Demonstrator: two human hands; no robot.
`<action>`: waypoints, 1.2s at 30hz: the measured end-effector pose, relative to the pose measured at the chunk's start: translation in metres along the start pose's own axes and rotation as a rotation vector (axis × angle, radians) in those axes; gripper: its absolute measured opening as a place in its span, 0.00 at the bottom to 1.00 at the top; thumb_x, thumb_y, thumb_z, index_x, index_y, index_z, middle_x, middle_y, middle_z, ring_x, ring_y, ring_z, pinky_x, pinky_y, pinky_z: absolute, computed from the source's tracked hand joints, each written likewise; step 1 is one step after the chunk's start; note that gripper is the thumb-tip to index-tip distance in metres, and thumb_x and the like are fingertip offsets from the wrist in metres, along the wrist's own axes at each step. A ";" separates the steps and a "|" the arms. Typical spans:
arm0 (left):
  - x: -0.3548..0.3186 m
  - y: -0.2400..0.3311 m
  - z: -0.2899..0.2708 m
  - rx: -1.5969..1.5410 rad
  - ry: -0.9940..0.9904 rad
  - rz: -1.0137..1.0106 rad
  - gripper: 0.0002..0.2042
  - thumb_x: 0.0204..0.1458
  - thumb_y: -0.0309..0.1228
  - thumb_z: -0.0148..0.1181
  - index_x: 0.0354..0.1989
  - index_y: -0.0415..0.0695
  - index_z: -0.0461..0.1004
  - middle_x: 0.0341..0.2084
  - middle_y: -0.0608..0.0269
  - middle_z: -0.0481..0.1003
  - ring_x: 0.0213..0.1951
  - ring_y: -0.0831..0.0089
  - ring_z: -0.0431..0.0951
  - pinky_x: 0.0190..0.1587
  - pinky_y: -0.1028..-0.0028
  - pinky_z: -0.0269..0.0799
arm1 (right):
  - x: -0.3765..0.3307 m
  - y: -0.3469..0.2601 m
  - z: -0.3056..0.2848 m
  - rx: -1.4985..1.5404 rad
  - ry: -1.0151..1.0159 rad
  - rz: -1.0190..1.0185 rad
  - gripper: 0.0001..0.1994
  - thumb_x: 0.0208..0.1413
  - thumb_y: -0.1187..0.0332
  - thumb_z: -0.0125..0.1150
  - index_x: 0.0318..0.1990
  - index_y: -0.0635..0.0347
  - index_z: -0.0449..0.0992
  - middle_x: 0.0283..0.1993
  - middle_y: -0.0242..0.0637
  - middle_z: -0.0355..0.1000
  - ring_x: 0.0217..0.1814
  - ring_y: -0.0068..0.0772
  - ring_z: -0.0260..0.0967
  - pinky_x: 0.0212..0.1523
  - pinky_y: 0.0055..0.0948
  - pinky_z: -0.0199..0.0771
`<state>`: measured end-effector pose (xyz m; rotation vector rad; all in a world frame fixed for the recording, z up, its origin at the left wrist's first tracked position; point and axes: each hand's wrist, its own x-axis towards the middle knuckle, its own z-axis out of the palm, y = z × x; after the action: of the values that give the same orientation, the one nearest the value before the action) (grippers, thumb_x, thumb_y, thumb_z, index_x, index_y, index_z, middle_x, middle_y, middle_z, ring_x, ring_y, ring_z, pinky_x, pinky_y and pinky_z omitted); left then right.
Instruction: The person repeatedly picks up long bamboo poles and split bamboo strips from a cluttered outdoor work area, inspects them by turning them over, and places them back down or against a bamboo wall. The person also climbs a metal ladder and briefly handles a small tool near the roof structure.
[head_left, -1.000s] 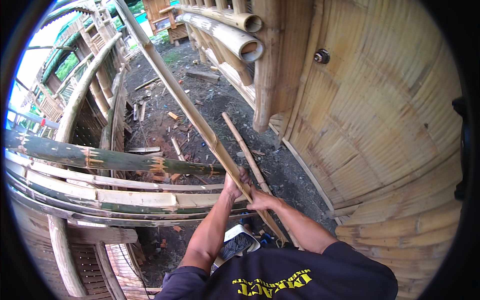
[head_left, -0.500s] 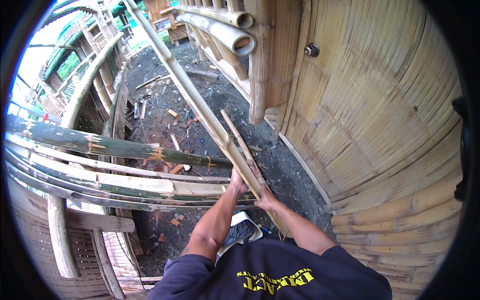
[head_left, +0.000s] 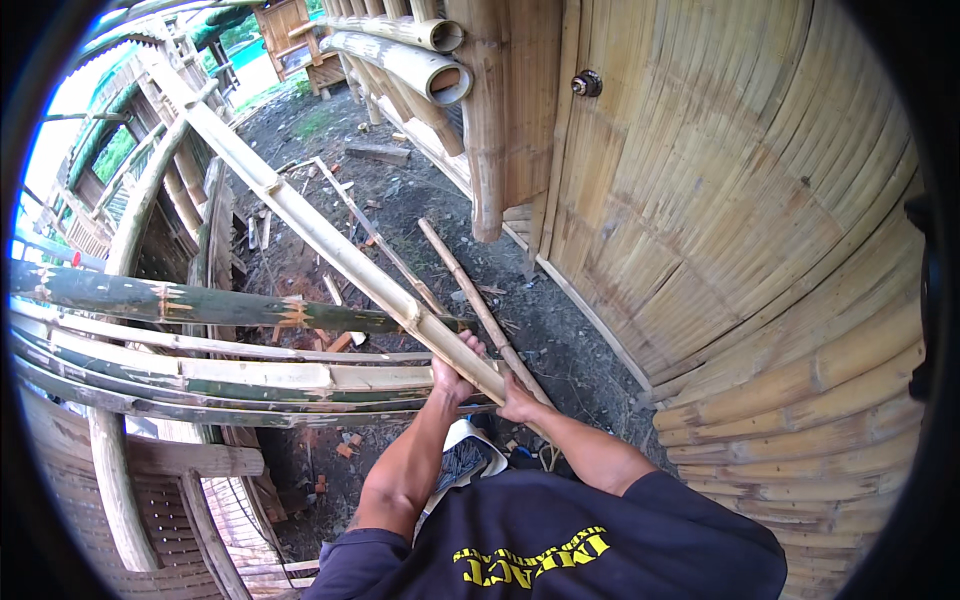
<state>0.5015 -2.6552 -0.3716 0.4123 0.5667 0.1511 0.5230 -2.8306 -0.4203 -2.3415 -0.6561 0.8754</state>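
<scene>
Plainly, left hand (head_left: 453, 378) and right hand (head_left: 517, 400) are grasping a bamboo length (head_left: 325, 240), fingers curling round its near part. It is slanting ahead-left, pale, node-ringed, crossing a green pole (head_left: 230, 305); split strips (head_left: 250, 374) are crowding left, door (head_left: 700, 180) standing right.

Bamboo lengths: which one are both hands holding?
The long pale length slanting to the upper left, held by the left hand and right hand; it crosses over the dark green pole, which runs sideways.

A split-bamboo door (head_left: 690, 180) with a round knob (head_left: 587, 83) stands right of the dark, debris-strewn dirt ground (head_left: 570, 330); bright daylight shows at upper left.
</scene>
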 end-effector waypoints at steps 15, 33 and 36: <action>0.028 0.301 0.011 -0.126 0.142 0.556 0.31 0.63 0.62 0.40 0.49 0.43 0.71 0.41 0.53 0.77 0.40 0.53 0.79 0.44 0.54 0.79 | 0.201 -0.242 0.001 0.188 0.219 -0.532 0.39 0.37 0.67 0.72 0.62 0.59 0.63 0.59 0.49 0.67 0.68 0.51 0.62 0.65 0.51 0.58; 0.007 0.512 -0.025 0.600 0.706 0.843 0.30 0.67 0.49 0.51 0.62 0.32 0.63 0.53 0.48 0.74 0.52 0.60 0.78 0.54 0.62 0.76 | 0.396 -0.452 0.028 0.235 0.134 -0.915 0.41 0.30 0.68 0.75 0.59 0.54 0.65 0.54 0.40 0.69 0.63 0.46 0.63 0.64 0.45 0.54; -0.014 0.508 -0.025 0.958 0.801 0.533 0.24 0.66 0.48 0.53 0.54 0.35 0.71 0.44 0.53 0.79 0.42 0.70 0.81 0.45 0.71 0.78 | 0.416 -0.443 0.045 0.120 0.077 -0.880 0.44 0.33 0.65 0.77 0.63 0.54 0.63 0.58 0.42 0.67 0.65 0.48 0.62 0.65 0.48 0.53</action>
<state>0.4630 -2.1895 -0.1711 1.4701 1.3091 0.5766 0.6600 -2.2414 -0.3461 -1.6801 -1.3912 0.3922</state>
